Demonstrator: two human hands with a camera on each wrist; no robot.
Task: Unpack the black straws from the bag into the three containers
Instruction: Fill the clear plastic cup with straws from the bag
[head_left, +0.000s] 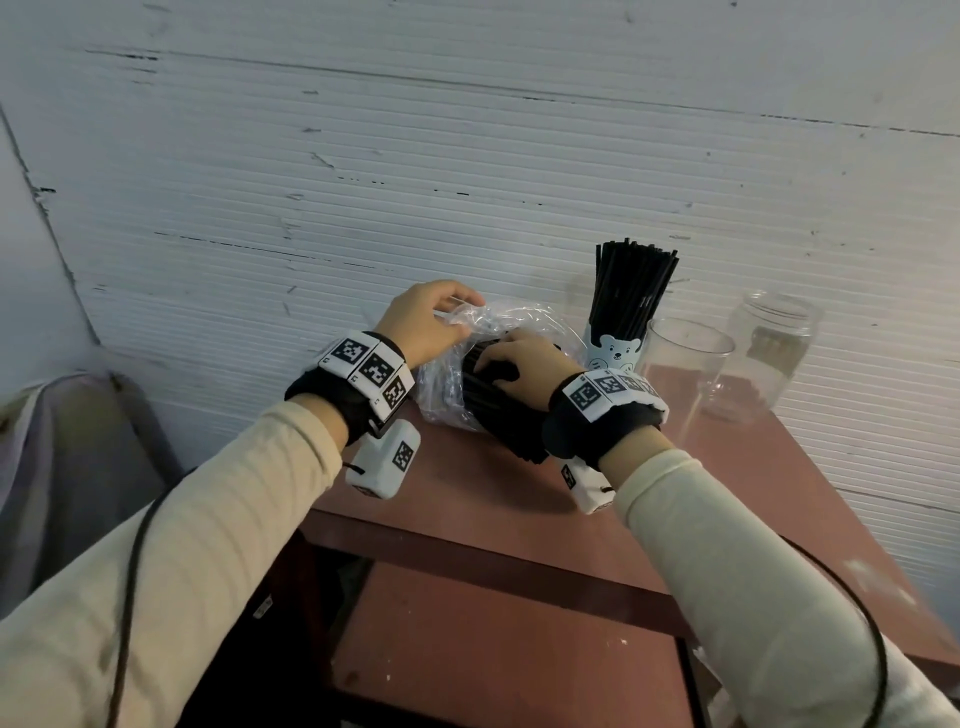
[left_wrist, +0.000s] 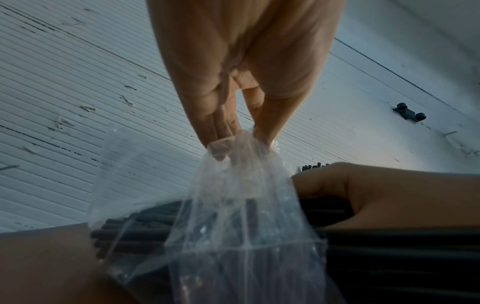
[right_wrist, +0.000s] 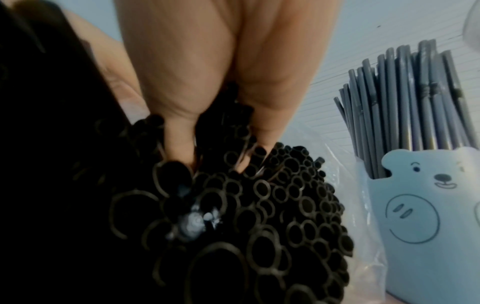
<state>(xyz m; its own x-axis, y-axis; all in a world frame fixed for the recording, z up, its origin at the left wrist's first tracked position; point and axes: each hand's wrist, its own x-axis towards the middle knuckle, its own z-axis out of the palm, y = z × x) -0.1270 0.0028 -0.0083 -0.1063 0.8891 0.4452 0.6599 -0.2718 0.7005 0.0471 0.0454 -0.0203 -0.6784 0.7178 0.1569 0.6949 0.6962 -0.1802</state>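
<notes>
A clear plastic bag (head_left: 441, 384) of black straws (head_left: 498, 421) lies on the red-brown table (head_left: 467, 504). My left hand (head_left: 441, 317) pinches the bag's loose top edge and holds it up; the pinch (left_wrist: 241, 139) on the bag (left_wrist: 233, 205) shows in the left wrist view. My right hand (head_left: 506, 361) reaches into the bag's mouth and grips a bundle of straws (right_wrist: 272, 205), its fingertips (right_wrist: 182, 152) dug in among the open ends. Right of the bag stand a pale blue bear cup (head_left: 613, 356) full of straws (head_left: 631, 291), a clear glass (head_left: 685, 364) and a clear jar (head_left: 771, 353).
The table stands against a ribbed white wall (head_left: 467, 156), and the containers line its far right edge. A lower shelf (head_left: 493, 649) sits under the tabletop. A grey chair back (head_left: 67, 467) is at the left. Cables run along both sleeves.
</notes>
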